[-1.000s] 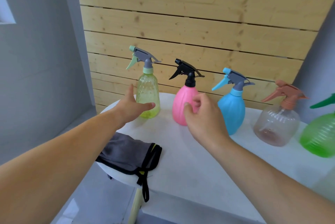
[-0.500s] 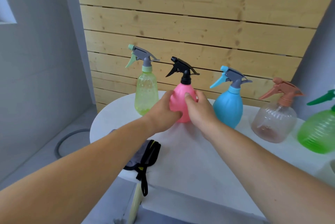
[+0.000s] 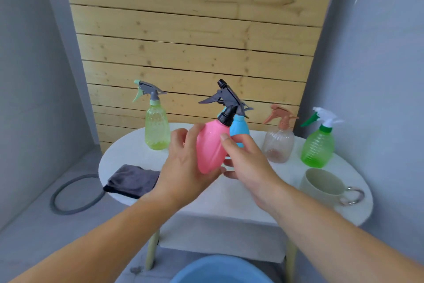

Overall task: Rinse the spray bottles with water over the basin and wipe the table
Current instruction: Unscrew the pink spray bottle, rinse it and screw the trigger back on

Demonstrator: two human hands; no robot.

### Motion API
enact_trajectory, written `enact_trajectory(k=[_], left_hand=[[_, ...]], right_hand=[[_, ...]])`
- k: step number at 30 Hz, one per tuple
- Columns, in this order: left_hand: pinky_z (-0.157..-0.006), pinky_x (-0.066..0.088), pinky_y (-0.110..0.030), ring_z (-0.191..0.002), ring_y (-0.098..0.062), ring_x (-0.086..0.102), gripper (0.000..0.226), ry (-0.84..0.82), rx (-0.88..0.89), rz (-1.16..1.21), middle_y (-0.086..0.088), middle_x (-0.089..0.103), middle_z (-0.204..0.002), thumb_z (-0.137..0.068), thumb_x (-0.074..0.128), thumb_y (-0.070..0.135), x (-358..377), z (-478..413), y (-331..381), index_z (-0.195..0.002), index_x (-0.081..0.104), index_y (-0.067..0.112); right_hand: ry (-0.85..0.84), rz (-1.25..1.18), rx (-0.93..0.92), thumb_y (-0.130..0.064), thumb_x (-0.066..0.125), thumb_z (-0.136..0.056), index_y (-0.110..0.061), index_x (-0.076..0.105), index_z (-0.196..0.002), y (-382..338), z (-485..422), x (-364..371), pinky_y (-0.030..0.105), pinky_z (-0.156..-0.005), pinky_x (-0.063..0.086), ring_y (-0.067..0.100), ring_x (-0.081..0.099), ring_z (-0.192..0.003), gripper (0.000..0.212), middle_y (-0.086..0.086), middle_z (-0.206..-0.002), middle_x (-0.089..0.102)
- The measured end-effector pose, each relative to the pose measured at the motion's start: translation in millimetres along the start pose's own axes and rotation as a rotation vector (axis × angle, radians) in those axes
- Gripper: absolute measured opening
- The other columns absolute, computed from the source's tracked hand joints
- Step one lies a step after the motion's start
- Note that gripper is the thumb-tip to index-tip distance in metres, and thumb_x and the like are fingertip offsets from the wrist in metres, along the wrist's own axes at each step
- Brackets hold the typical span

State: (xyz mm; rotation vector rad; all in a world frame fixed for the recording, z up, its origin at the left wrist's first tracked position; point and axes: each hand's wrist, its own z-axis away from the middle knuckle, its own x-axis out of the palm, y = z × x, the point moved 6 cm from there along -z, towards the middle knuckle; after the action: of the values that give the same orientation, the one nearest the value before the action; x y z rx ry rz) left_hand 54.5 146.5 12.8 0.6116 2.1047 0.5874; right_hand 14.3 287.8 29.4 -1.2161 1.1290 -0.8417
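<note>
Pale wooden planking point(image 3: 183, 30) backs a white oval bench point(image 3: 229, 202), with grey walls to either side. Item under handling: pink spray bottle point(image 3: 210, 147) with black trigger head, held clear above the bench surface, tilted so the head leans up and to the right. Left grip point(image 3: 183, 168) is curled round the bottle's lower left side, fingers wrapped on the body. Right grip point(image 3: 250, 163) holds the right side, thumb laid on the front of the body and fingers reaching beneath the base. Standing upright along the rear of the bench: yellow-green spray bottle point(image 3: 157, 131) at left; blue spray bottle point(image 3: 239, 128), largely hidden behind the pink one; clear spray bottle point(image 3: 278, 145) with brownish trigger; green spray bottle point(image 3: 317, 149) with white and green trigger at right. Folded grey cloth point(image 3: 133, 179) lies at the bench's left front edge. Cream cup point(image 3: 321, 184) with a metal ring at its handle sits near the right front. Blue basin point(image 3: 220, 270) is partly visible on the floor below the near edge. Grey hose loop point(image 3: 75, 193) lies on the floor at left.
</note>
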Motion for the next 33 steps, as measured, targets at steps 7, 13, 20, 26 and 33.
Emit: enact_trajectory(k=[7, 13, 20, 26, 33], left_hand=[[-0.086, 0.050, -0.033, -0.114, -0.020, 0.050, 0.086, -0.048, 0.103, 0.015, 0.008, 0.035, -0.129, -0.071, 0.081, 0.037, -21.0, 71.7, 99.1, -0.140, 0.028, 0.034], [-0.078, 0.044, -0.008, -0.107, -0.001, 0.051, 0.091, -0.242, -0.111, 0.245, 0.013, 0.039, -0.130, -0.075, 0.084, 0.025, -28.6, 118.2, 132.2, -0.146, 0.028, 0.029], [-0.072, 0.061, -0.039, -0.093, -0.024, 0.074, 0.084, -0.634, -0.660, 1.115, -0.012, 0.070, -0.114, -0.061, 0.076, 0.048, -5.8, 158.3, 122.8, -0.137, 0.056, 0.016], [-0.082, 0.061, -0.045, -0.109, -0.028, 0.073, 0.103, -0.712, -0.650, 1.017, -0.012, 0.068, -0.130, -0.053, 0.095, 0.055, 15.0, 160.5, 119.3, -0.138, 0.052, 0.017], [-0.088, 0.059, -0.040, -0.119, -0.027, 0.069, 0.110, -0.696, -0.709, 1.127, -0.011, 0.068, -0.134, -0.055, 0.087, 0.072, 32.6, 161.9, 116.6, -0.144, 0.051, 0.017]], right_hand=[[0.154, -0.233, -0.112, -0.039, 0.070, -0.086, -0.017, 0.072, -0.088, -26.8, 84.0, -66.9, 0.053, -0.091, 0.054, 0.022, 0.070, -0.089, 0.022, 0.003, -0.090, 0.075], [0.118, -0.414, -0.002, -0.024, 0.071, -0.088, -0.011, 0.069, -0.088, -17.3, 131.7, -87.3, 0.033, -0.074, 0.052, 0.017, 0.062, -0.082, 0.013, 0.001, -0.085, 0.070], [-0.162, -0.538, 0.139, -0.034, 0.065, -0.078, -0.003, 0.063, -0.113, -2.1, 149.0, -88.6, 0.046, -0.109, 0.039, 0.026, 0.063, -0.111, 0.047, 0.012, -0.115, 0.072], [-0.177, -0.597, 0.134, -0.029, 0.060, -0.081, -0.001, 0.059, -0.117, 8.1, 146.6, -89.3, 0.045, -0.106, 0.045, 0.028, 0.064, -0.113, 0.046, 0.014, -0.115, 0.072], [-0.172, -0.631, 0.130, -0.022, 0.052, -0.096, 0.007, 0.052, -0.128, 9.0, 143.1, -87.9, 0.047, -0.100, 0.050, 0.034, 0.063, -0.117, 0.043, 0.015, -0.116, 0.071]])
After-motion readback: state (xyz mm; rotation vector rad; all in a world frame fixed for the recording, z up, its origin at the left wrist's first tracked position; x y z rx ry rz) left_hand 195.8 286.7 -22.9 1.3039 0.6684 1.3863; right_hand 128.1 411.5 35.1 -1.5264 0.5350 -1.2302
